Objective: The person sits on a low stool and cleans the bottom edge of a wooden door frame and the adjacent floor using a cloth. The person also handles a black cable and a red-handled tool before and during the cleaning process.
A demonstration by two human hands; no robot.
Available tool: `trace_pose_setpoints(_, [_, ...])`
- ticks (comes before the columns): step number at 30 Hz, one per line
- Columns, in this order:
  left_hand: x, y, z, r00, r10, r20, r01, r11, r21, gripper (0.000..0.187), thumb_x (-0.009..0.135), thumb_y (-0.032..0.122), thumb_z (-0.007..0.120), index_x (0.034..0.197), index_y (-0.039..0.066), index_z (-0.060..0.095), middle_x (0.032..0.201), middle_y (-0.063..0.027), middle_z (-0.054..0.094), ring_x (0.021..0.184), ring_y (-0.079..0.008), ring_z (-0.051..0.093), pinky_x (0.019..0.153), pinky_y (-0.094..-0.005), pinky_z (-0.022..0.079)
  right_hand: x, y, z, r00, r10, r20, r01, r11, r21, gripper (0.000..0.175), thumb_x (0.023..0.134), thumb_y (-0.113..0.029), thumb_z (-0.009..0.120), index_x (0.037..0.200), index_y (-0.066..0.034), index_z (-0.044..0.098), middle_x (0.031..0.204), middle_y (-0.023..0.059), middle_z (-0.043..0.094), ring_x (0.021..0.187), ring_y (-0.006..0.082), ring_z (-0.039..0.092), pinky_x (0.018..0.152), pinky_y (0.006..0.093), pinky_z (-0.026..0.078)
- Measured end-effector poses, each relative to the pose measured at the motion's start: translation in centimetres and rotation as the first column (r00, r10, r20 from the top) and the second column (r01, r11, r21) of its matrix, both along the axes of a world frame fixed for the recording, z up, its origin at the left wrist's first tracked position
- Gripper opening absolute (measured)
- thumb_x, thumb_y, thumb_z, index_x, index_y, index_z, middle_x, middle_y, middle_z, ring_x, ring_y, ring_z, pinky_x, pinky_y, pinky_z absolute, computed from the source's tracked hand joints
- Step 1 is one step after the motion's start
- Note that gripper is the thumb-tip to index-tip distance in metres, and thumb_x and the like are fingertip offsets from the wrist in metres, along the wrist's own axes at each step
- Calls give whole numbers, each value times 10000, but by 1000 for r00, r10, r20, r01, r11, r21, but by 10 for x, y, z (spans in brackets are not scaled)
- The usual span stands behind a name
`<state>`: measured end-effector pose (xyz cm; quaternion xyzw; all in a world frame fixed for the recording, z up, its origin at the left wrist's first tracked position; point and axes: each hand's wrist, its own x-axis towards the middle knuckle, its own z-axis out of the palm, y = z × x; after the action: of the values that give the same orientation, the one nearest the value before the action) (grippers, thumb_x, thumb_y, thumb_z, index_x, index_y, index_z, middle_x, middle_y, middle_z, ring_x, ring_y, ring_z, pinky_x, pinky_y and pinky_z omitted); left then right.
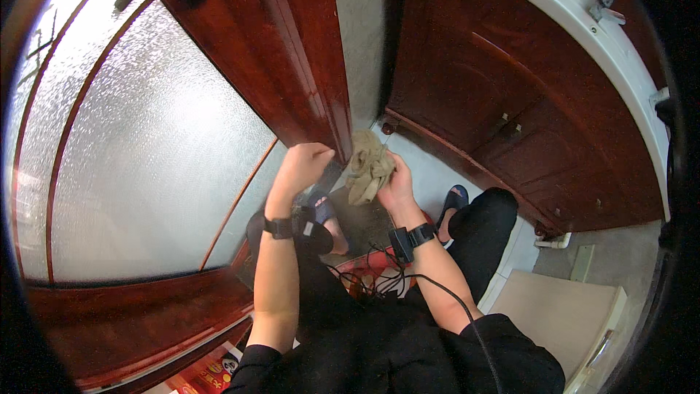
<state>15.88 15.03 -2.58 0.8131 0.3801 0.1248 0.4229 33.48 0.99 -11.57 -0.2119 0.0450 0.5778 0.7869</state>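
Note:
A crumpled khaki cloth [367, 168] is bunched up in front of me. My right hand [398, 186] grips it from its right side, with fingers partly hidden behind the folds. Just left of the cloth and apart from it, my left hand [309, 167] is curled into a fist; nothing shows in it. That hand is in front of the dark red wooden frame [273, 49], close to its lower end. Black bands circle both wrists, and the right one carries a small black device [402, 244].
Frosted glass panels [164, 175] fill the left side. On the right, a dark red wooden cabinet [519, 93] stands beneath a white curved edge [596, 27]. My slippered feet [322, 208] rest on the floor around a dark mat [355, 224]. A black cable [465, 306] crosses my right arm. A beige box-like unit [552, 312] stands lower right.

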Motion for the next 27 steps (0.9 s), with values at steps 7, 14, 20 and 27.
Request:
trace_pose_setpoints(7, [15,-127,-11,839,148,523,91,911,-403,663,947,174,762,1499,-29,456,1336,-176,664,1111,-198,695,930,-327,568,-25,-69,27,964,-116,239,127,991,-31,433,1105,-235,363,1408,14,545,1369,141,627,1253,261,608,1080,426,486])
trace_pose_setpoints(14, [21,-174,-23,745,375,552,-141,897,-419,295,974,97,692,1228,-54,707,1061,-64,762,941,-104,671,834,-270,540,-39,-131,46,923,0,384,20,999,-46,458,1095,-242,434,1456,31,506,1404,127,601,1259,226,600,1077,375,486])
trace_pose_setpoints(20, [9,-182,-3,764,371,528,-217,918,-331,297,964,125,712,1200,-54,712,1040,-71,756,925,-113,678,820,-271,543,-39,-160,67,505,211,837,-125,977,-171,674,882,-161,798,1462,32,513,1349,118,632,1218,203,616,1021,328,490])
trace_pose_setpoints(27, [-16,-183,16,422,573,703,230,682,-694,372,1108,204,510,1370,-46,595,1300,-138,689,1151,-235,686,1009,-380,547,-27,-164,78,759,340,555,-418,908,16,515,978,-195,714,1421,15,558,1323,104,647,1173,179,634,1017,335,503])
